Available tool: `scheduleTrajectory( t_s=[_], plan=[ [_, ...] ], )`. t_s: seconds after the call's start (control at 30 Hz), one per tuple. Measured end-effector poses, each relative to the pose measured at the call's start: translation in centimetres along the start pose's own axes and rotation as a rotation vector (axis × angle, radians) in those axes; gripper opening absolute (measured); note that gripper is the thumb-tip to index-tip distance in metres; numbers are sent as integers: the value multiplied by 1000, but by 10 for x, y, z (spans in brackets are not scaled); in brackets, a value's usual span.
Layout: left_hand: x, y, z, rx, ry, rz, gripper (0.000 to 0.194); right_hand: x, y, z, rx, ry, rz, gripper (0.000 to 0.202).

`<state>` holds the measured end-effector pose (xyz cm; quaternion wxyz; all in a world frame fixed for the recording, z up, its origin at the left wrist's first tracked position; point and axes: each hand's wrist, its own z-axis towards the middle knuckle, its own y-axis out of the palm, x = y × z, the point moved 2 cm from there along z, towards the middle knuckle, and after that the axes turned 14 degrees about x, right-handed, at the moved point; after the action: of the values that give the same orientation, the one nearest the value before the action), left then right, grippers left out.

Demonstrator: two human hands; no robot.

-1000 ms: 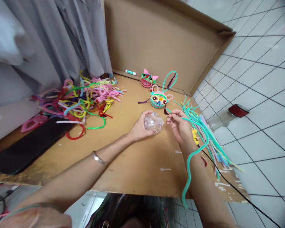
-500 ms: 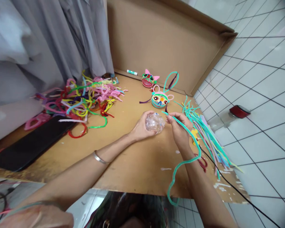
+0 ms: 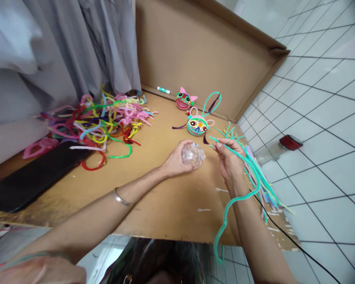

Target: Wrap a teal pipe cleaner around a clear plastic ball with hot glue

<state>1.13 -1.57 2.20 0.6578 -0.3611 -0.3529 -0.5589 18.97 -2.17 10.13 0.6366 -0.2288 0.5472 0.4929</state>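
The left hand (image 3: 176, 161) curls round a clear, crinkled, rounded plastic piece (image 3: 192, 155) above the tan wooden table (image 3: 159, 205); it looks light, slick and easily dented, so best cupped lightly by its sides. The right hand (image 3: 232, 161) pinches a long, fuzzy turquoise stem (image 3: 228, 209) near one end; that seems soft and bendable, probably steadiest gripped close to its tip

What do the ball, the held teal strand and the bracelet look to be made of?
Ball: probably clear plastic, glossy; it is see-through with bright glints.
Strand: seems to be fuzzy pipe cleaner, matte; its edge looks soft and it holds loose bends, though a wire core cannot be seen.
Bracelet: likely polished metal, from its silvery shine.
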Motion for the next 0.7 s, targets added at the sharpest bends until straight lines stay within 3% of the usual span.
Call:
scheduleTrajectory(
  t_s=[0.07,0.13,0.23,0.3,0.4,0.47,0.6,0.7],
  plan=[
    [1,-1,0,4,-5,16,78,-5,-1,20,0,-1,52,26],
    [1,-1,0,-1,-12,24,78,-16,0,42,12,-103,71,30],
    [1,-2,1,0,-21,22,79,-42,6,61,38,-471,-25,28],
    [1,-2,1,5,-28,16,79,-51,10,55,26,-723,-183,21],
    [2,-1,2,-2,-25,4,79,-41,10,27,-65,-976,-370,13],
    [2,0,2,-4,-15,-5,79,-22,7,7,-198,-1014,-430,16],
    [2,0,3,-2,-7,-31,79,11,-6,-13,-139,-861,-392,11],
    [2,0,3,2,-2,-21,79,18,-10,-16,-78,-737,-387,9]
  ],
)
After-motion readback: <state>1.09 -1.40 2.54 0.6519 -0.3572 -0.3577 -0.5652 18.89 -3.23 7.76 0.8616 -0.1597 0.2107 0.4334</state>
